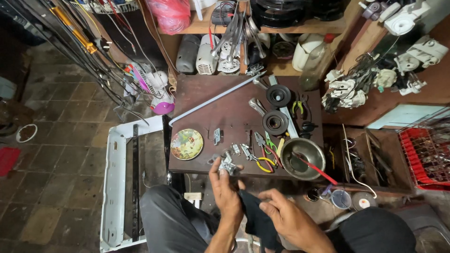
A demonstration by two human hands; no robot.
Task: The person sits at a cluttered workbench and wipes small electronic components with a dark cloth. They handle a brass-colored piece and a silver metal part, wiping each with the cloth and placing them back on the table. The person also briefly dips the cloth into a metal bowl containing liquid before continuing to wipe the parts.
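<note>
On the dark wooden bench (234, 107), a painted round plate (186, 144) sits at nine o'clock, a steel bowl (303, 158) at four, two black pulleys (276, 110) near centre, pliers (263, 152) between.

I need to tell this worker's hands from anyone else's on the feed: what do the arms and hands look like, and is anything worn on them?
Both hands are bare: no gloves, and no rings or watch that I can make out. The left hand and right hand come up from the bottom edge on bare forearms, with no sleeves in view. The fingers are uncovered. Below are grey trousers.
</note>
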